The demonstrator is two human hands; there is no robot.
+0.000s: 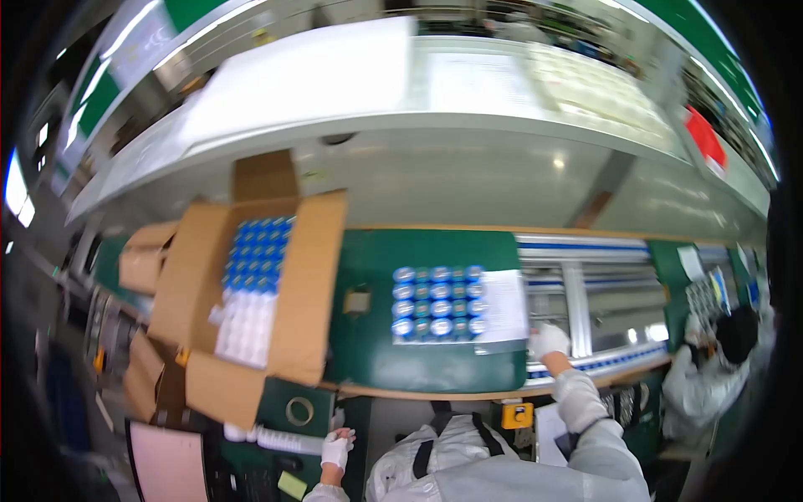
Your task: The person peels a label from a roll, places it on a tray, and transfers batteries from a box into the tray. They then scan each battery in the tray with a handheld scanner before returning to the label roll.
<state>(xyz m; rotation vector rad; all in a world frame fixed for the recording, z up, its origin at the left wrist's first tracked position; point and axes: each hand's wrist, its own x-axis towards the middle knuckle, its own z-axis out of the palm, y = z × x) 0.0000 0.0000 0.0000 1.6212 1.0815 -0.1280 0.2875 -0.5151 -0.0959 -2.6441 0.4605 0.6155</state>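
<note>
My right hand (549, 341), in a white glove, reaches forward to the near left end of the metal conveyor rails (577, 309). Motion blur smears its fingers, so its grip does not show. Low in the view is my left hand (337, 450), gloved with bare fingertips, beside a white strip (288, 441); its fingers look loosely apart with nothing visible in them. Between the hands and farther off, a block of blue cylindrical cells (437, 303) stands in rows on the green mat (435, 368). A printed paper sheet (504, 305) lies against its right side.
An open cardboard box (305, 293) at left holds blue cylinders and white ones. A tape roll (299, 411) lies near the left hand. A shelf (477, 124) spans the back. A co-worker (711, 376) sits at far right. A yellow device (517, 416) hangs at the table's front.
</note>
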